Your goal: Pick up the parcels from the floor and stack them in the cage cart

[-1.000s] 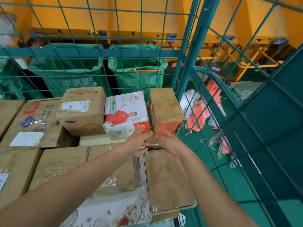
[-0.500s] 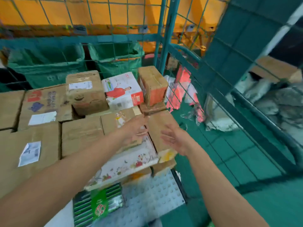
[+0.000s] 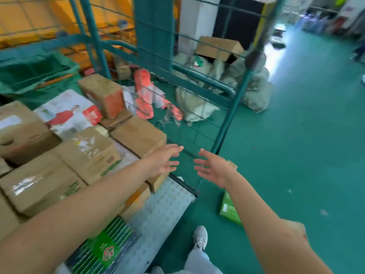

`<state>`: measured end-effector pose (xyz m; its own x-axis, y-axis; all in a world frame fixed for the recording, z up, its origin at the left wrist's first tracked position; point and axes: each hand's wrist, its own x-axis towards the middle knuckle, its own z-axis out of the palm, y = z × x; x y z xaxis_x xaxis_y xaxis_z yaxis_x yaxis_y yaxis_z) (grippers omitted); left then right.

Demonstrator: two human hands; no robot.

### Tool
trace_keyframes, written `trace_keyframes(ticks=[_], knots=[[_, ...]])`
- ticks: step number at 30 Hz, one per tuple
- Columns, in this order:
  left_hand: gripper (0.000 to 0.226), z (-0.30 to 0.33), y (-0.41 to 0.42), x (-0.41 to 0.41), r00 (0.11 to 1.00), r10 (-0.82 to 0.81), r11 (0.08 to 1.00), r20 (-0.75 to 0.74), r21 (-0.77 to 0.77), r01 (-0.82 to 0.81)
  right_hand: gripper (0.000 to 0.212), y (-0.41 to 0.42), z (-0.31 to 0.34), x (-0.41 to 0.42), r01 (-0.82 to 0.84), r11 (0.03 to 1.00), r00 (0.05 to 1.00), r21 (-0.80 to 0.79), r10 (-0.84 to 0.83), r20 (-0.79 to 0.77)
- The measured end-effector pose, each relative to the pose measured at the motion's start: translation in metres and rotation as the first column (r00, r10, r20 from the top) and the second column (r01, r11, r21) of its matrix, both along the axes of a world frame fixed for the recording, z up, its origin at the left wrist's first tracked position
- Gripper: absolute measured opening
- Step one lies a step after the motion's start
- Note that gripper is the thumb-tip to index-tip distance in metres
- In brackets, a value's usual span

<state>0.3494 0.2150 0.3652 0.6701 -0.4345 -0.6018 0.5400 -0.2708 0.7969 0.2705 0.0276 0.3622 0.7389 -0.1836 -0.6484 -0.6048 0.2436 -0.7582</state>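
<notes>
**Head view: both hands empty beside the loaded cage cart**

Head camera looks down past two bare forearms reaching forward. The left hand (image 3: 165,160) is spread with fingers straight and slightly apart, holding nothing, in front of the near right corner of the stacked parcels. The right hand (image 3: 212,168) is likewise spread, palm turned inward, fingers straight, holding nothing, and sits just right of the left one with a gap between them.

The cage cart (image 3: 227,123) has teal mesh walls and a perforated metal floor plate (image 3: 164,210) showing at its near edge. Inside it, brown cardboard boxes (image 3: 87,153) sit packed side by side in layers; a white printed box with a red-clothed figure (image 3: 69,113) lies on top toward the back, and a small brown carton with an orange-red side (image 3: 103,94) stands next to it. A green and black printed carton (image 3: 102,248) lies low at the front.

On the green floor outside the cart, a green parcel (image 3: 229,208) lies partly hidden behind the right forearm. A grey shoe (image 3: 200,237) stands near it. Sacks (image 3: 254,89) and an open cardboard box (image 3: 218,47) lie beyond the mesh.
</notes>
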Motion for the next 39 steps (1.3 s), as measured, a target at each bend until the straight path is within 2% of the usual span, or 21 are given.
trace_keyframes(ticks=[7, 14, 16, 20, 25, 30, 34, 39], knots=[[0.039, -0.002, -0.120, -0.034, 0.974, -0.225, 0.974, -0.005, -0.002, 0.225, 0.047, -0.094, 0.000, -0.076, 0.281, 0.960, 0.960, 0.017, -0.281, 0.008], [0.014, 0.009, -0.236, -0.069, 0.918, -0.396, 0.918, 0.007, 0.008, 0.396, 0.027, -0.189, 0.000, -0.134, 0.396, 0.918, 0.918, 0.032, -0.396, -0.001], [0.013, 0.008, -0.273, -0.077, 0.898, -0.439, 0.898, 0.014, 0.013, 0.439, 0.029, -0.221, 0.000, -0.149, 0.423, 0.905, 0.906, 0.037, -0.423, 0.001], [0.038, 0.005, -0.354, -0.095, 0.863, -0.505, 0.863, -0.002, 0.002, 0.505, 0.040, -0.292, -0.001, -0.181, 0.504, 0.862, 0.863, 0.048, -0.505, 0.002], [0.030, 0.009, -0.457, -0.133, 0.801, -0.598, 0.801, 0.009, 0.014, 0.598, 0.041, -0.376, -0.002, -0.228, 0.595, 0.801, 0.802, 0.061, -0.597, 0.008], [0.042, 0.020, -0.537, -0.174, 0.735, -0.678, 0.735, 0.021, 0.009, 0.678, 0.040, -0.439, -0.003, -0.283, 0.661, 0.747, 0.747, 0.071, -0.664, 0.027], [0.044, 0.026, -0.593, -0.207, 0.668, -0.743, 0.669, 0.029, 0.038, 0.743, 0.039, -0.473, -0.008, -0.330, 0.739, 0.667, 0.668, 0.095, -0.744, 0.024], [0.044, 0.014, -0.651, -0.254, 0.525, -0.851, 0.524, 0.009, 0.065, 0.849, 0.038, -0.498, -0.025, -0.389, 0.846, 0.520, 0.527, 0.119, -0.850, -0.026]])
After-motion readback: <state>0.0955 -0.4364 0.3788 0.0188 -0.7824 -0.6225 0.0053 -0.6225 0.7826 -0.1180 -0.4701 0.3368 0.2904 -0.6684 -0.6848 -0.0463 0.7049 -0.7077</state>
